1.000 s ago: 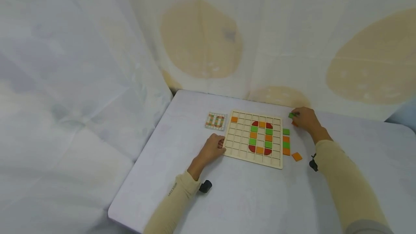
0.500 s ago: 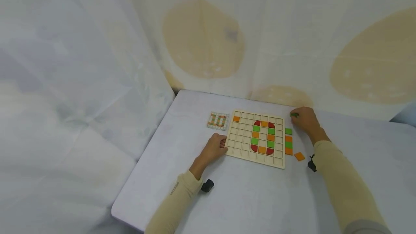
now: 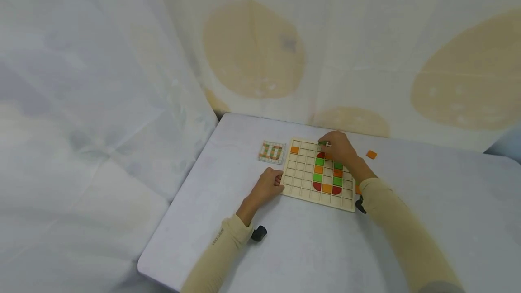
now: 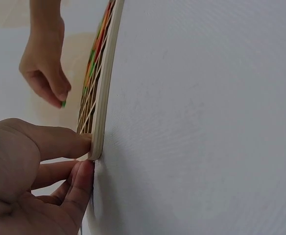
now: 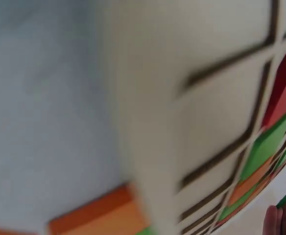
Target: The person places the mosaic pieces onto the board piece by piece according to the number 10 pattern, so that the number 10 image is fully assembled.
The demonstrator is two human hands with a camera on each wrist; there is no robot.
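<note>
Right hand point(image 3: 339, 148): pinching a green tile point(image 3: 323, 143) over the board's point(image 3: 303, 180) far edge.
Left hand point(image 3: 266, 186): fingers pressing the board's left edge, grasping nothing.

Head cam looks down and forward over my table, far off. Left wrist cam skims my square wooden grid board point(image 4: 103, 98) edge-on; right wrist cam sits close above it, blurred.

A small play corner: a white table point(image 3: 309, 248) pushed against thin white curtains point(image 3: 122, 58) (with big tan spots).
</note>
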